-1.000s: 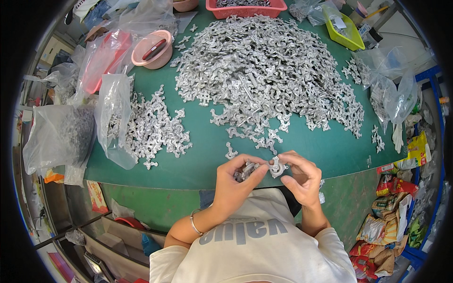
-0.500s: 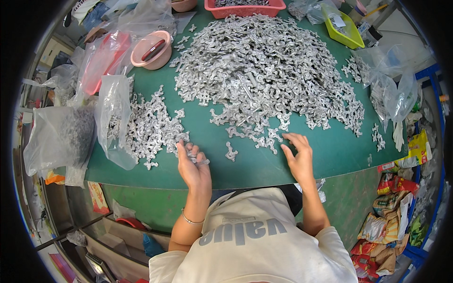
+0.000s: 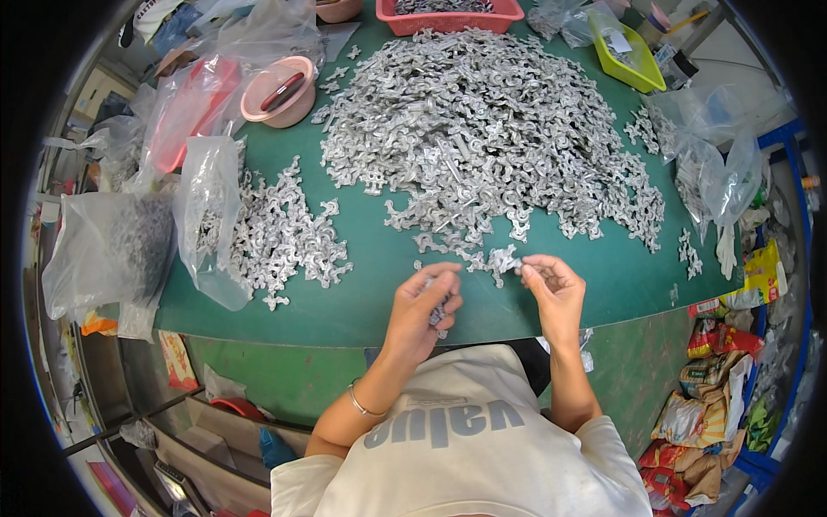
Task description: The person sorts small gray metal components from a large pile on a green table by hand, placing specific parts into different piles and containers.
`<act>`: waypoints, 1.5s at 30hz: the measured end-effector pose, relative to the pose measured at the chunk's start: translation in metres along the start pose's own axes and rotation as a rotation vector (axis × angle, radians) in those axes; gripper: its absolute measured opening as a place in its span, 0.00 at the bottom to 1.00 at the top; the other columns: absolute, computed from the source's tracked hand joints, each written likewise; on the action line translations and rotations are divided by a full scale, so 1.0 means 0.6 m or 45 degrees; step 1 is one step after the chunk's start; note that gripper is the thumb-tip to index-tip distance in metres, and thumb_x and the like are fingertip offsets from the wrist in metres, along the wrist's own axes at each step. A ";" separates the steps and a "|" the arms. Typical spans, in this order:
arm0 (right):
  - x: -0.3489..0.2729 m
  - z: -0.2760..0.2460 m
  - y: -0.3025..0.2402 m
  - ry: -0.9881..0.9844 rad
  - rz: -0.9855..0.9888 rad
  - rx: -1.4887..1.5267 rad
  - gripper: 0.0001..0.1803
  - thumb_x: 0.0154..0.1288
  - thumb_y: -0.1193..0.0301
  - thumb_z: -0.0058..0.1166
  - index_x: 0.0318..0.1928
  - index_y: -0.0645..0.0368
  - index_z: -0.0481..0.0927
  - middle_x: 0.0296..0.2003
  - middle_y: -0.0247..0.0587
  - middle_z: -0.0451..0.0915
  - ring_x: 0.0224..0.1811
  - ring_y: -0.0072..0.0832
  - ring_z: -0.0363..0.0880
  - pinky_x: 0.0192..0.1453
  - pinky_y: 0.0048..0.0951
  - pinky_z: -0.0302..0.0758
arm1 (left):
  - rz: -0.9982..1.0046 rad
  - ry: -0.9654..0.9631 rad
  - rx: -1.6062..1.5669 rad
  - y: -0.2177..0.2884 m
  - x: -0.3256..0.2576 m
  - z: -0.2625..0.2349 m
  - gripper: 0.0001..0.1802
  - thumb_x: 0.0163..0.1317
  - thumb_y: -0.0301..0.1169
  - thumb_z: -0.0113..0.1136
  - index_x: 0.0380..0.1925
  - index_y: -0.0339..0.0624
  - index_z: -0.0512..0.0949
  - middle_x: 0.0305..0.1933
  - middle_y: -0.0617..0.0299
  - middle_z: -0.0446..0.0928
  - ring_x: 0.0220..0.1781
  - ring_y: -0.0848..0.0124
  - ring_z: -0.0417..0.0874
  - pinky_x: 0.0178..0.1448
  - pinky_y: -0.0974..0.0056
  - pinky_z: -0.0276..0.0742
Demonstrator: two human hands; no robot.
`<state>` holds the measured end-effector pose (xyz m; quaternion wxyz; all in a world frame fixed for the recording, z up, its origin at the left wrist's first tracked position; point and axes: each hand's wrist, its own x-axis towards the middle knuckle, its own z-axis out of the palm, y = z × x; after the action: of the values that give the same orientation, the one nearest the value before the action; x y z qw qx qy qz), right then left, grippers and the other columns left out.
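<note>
A large heap of small silver-grey metal castings [image 3: 482, 129], each with curved, looped arms, covers the middle of the green table [image 3: 379, 302]. My left hand [image 3: 419, 312] is curled around several of these castings, just above the table near its front edge. With thumb and fingertips, my right hand [image 3: 558, 295] pinches one metal casting [image 3: 503, 261] at the heap's near edge. A smaller pile of castings [image 3: 289, 233] lies to the left, beside an upright clear plastic bag [image 3: 209, 224].
Back left stands a pink bowl [image 3: 297, 108] with a red-handled tool in it. A red basket [image 3: 452, 21] of metal parts sits at the far edge, a yellow-green tray [image 3: 633, 69] back right. Plastic bags of parts [image 3: 706, 172] rest on the right; colourful sacks [image 3: 689, 414] are stacked below.
My left hand has moved right, away from the smaller pile, carrying castings toward my right hand. My right hand has closed its fingertips on a casting at the heap's near edge.
</note>
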<state>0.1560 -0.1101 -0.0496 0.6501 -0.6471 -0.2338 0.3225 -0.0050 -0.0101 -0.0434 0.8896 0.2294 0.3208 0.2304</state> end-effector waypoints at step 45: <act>-0.010 0.015 0.018 -0.128 -0.541 -1.193 0.13 0.45 0.77 0.61 0.34 0.64 0.75 0.33 0.44 0.75 0.34 0.39 0.71 0.38 0.34 0.68 | 0.826 0.759 -0.438 0.052 0.000 -0.117 0.11 0.61 0.28 0.49 0.42 0.33 0.69 0.35 0.64 0.70 0.29 0.79 0.67 0.22 0.77 0.61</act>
<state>0.1439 -0.1087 -0.0594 0.3297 -0.7907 -0.5104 0.0748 -0.0608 0.0332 -0.0746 0.6658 0.0908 0.4313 0.6020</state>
